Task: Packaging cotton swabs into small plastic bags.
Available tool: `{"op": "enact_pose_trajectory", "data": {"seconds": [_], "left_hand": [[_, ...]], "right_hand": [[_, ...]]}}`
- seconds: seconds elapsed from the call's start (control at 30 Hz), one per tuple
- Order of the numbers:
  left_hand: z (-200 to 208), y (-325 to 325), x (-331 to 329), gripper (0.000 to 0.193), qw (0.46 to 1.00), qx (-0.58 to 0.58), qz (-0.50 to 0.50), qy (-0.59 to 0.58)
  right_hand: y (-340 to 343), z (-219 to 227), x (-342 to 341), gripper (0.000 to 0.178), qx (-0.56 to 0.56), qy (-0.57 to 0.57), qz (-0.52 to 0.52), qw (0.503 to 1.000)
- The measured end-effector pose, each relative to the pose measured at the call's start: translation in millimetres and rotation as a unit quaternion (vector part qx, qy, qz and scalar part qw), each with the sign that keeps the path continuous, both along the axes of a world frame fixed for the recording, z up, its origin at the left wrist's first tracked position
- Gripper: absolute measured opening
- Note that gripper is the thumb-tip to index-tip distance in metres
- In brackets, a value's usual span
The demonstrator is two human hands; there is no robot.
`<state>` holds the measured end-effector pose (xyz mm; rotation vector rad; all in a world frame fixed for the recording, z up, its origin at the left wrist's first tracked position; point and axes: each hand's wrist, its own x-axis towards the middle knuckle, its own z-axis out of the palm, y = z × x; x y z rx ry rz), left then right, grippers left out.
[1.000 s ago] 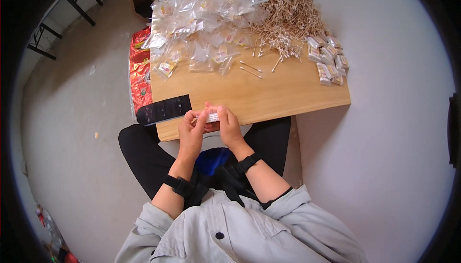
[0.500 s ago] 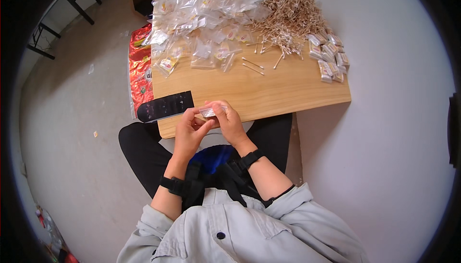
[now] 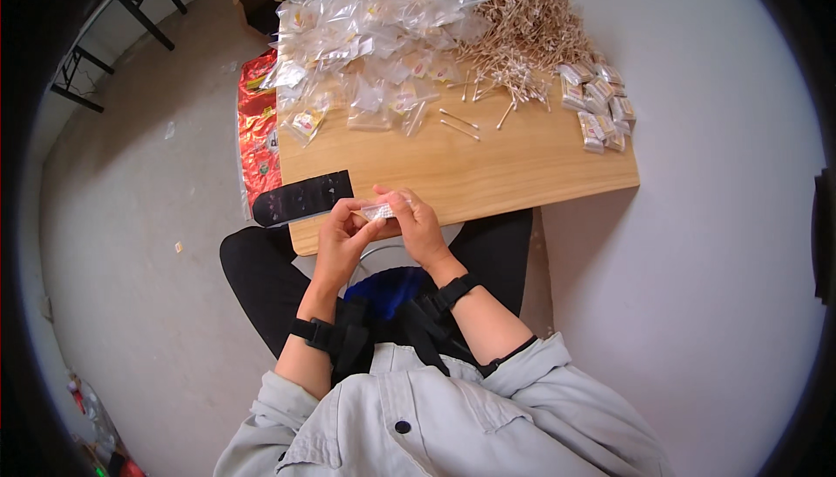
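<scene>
Just over the table's near edge, both hands hold a small clear plastic bag of cotton swabs (image 3: pixel 380 211), with the white tips showing. My left hand (image 3: pixel 342 237) is closed on its left end, thumb and fingers pinching the edge. My right hand (image 3: pixel 421 231) grips the other end, with the thumb across the front of the bag. Part of the bag is hidden behind the fingers. A dark strip with a rounded end (image 3: pixel 302 198) lies by my left hand, jutting past the table's left edge.
Clear plastic bags (image 3: pixel 374 20) cover the far left of the wooden table (image 3: pixel 505 163). Beside them is a heap of cotton swabs (image 3: pixel 531 20), with a few loose swabs (image 3: pixel 459 123) nearer. Filled packs (image 3: pixel 598 102) are stacked at the right edge. Red packaging (image 3: pixel 258 128) hangs at the left.
My left thumb has come up onto the edge of the bag, pinching it. The right hand keeps its hold. The whole view has shifted slightly.
</scene>
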<state>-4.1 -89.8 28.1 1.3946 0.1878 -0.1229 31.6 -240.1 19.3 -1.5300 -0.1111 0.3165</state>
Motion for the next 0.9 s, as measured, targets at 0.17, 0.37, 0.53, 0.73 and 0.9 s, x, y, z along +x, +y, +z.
{"op": "enact_pose_trajectory", "data": {"seconds": [0.17,0.37,0.53,0.73,0.9], "left_hand": [[-4,0,2,0.022,0.999,-0.032,-0.003,-0.01],[-1,6,2,0.021,1.0,-0.001,-0.021,0.014],[6,-3,4,0.02,0.999,-0.008,-0.038,-0.019],[4,-5,7,0.013,0.999,-0.019,-0.027,-0.022],[9,-10,6,0.01,0.999,-0.036,0.0,-0.014]], "right_hand": [[-2,6,2,0.038,0.021,0.012,-0.011,1.0],[-27,10,6,0.026,0.104,0.072,0.085,0.988],[-36,9,9,0.031,0.066,-0.027,0.102,0.992],[-38,8,15,0.027,0.044,-0.004,0.118,0.992],[-39,1,14,0.024,0.077,-0.01,0.109,0.991]]}}
